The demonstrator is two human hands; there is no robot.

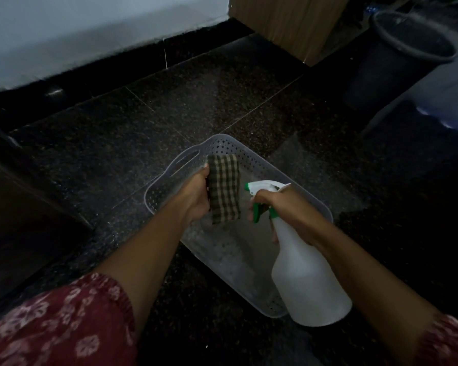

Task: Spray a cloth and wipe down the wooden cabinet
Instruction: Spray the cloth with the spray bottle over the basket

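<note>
Two hands are busy over the floor, and only the head view shows them, so everything here comes from that one downward look. The left hand (196,196) has its fingers clamped on a folded checked cloth (224,190), held upright with its flat face turned toward the nozzle. The right hand (280,207) is wrapped round the neck of a spray bottle (307,281), fingers curled over the green trigger (257,212); whether it is being squeezed I cannot tell. The nozzle sits just beside the cloth, aimed at it.

By my reckoning the job is at its first step: the cloth is being wetted, or is about to be, and I see no damp patch on it in this dim light. The wooden cabinet (283,22) stands well apart at the top of the view, and all the wiping is yet to come.

The cloth looks woven, soft and thick in its fold, with dark and pale checks. The bottle is milky, smooth plastic, wide at the base and narrowing to the neck. Beneath both hands sits a pale plastic basket (175,165), its walls perforated, with a slot handle. The floor (143,114) is dark, speckled polished stone tiles. A dark round bucket (397,62) stands beside the cabinet.
</note>
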